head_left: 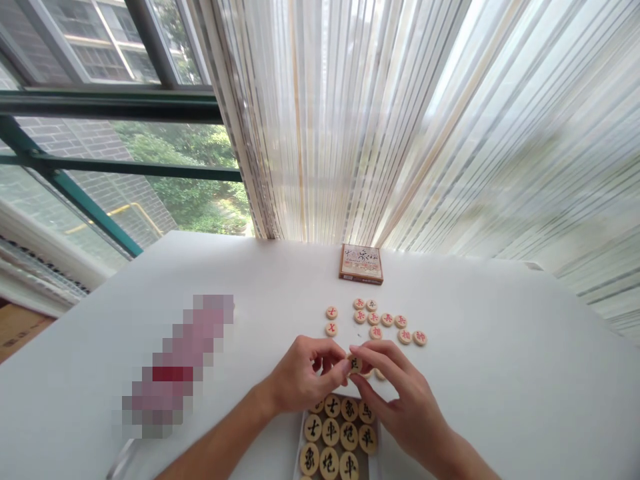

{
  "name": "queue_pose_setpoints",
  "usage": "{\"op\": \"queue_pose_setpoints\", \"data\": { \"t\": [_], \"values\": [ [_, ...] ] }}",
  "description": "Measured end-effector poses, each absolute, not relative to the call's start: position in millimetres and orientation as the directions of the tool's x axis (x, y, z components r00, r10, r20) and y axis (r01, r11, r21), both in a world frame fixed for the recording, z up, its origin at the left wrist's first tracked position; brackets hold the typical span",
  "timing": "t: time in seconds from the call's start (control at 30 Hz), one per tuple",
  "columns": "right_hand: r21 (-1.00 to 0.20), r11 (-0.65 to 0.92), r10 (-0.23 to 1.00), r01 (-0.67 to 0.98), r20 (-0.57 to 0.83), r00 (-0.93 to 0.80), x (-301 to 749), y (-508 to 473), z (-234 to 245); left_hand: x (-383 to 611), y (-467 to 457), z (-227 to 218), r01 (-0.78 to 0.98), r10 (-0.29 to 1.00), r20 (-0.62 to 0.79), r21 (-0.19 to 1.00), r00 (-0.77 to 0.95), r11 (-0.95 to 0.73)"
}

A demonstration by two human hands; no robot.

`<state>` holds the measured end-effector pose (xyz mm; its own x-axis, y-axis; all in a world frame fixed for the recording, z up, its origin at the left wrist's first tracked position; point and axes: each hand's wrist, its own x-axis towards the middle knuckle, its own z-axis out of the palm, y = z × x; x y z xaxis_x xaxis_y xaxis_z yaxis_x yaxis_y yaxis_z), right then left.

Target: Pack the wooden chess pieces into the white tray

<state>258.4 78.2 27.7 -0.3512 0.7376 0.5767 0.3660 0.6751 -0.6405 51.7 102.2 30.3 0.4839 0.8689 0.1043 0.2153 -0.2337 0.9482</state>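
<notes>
We pinch a round, pale, wood-toned piece, marked with a black character, between the fingertips of our left hand and right hand, near the far end of a tray of black-lettered discs. Beyond, our smooth white table carries red-lettered discs and a flat, printed box. Sheer striped curtains hang behind, beside a green-framed window.

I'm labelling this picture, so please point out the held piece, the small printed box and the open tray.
Held piece [355, 364], head view: middle of its marked face.
Small printed box [361, 261], head view: middle of its top.
Open tray [374, 465], head view: its right-hand wall.
</notes>
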Motion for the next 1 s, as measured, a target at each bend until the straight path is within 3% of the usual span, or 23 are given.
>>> {"op": "queue_pose_setpoints", "data": {
  "t": [0.23,0.63,1.0],
  "values": [
    [-0.667,0.641,0.767,0.38,0.577,-0.281,263.8,79.0,27.1,51.8,102.1,32.9,0.142,0.899,0.094,0.975,0.427,-0.17],
    [-0.665,0.654,0.756,0.36,0.577,-0.308,262.7,78.7,27.1,50.2,104.2,29.5,0.091,0.886,0.05,0.99,0.461,-0.104],
    [-0.66,0.654,0.757,0.37,0.583,-0.297,263.0,80.6,27.3,49.3,105.9,30.8,0.099,0.884,0.078,0.985,0.462,-0.139]
  ]
}}
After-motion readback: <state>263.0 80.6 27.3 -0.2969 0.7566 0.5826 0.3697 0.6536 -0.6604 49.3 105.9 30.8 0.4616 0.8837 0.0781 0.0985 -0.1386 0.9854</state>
